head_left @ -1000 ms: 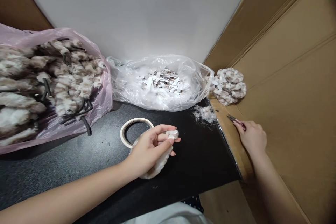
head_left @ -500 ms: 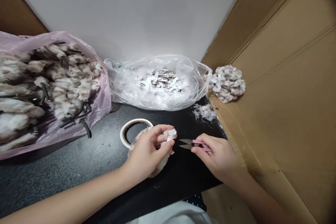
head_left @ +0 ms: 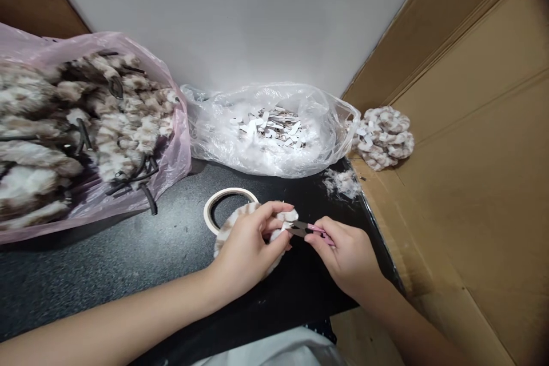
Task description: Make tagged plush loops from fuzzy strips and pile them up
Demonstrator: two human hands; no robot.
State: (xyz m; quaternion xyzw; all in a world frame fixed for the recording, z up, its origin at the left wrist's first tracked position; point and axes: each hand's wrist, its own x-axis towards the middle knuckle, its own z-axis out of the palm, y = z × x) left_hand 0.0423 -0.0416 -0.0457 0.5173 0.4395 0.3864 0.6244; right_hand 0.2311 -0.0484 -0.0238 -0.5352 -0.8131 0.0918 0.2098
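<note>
My left hand (head_left: 253, 243) is closed on a fluffy white and brown plush piece (head_left: 229, 226), its fingers pinching the right end. Much of the plush is hidden under the hand. My right hand (head_left: 347, 251) grips small pink-handled thread snips (head_left: 318, 230). Their dark blades reach the pinched end of the plush, beside the left thumb and fingertips. A roll of white tape (head_left: 209, 211) lies flat on the black table (head_left: 171, 263), just behind the plush, which partly overlaps it.
A pink plastic bag (head_left: 182, 143) of fluffy pieces with dark cords stands at left. Behind the hands lies a clear bag (head_left: 214, 140) of white tags. Fluff scraps (head_left: 343, 183) and a bundled fluffy piece (head_left: 388, 137) are at right, near the cardboard wall (head_left: 480, 171).
My right hand has brought the snips left, from just beside the plush to its pinched end. The whole view has shifted slightly; my left hand keeps its hold.
</note>
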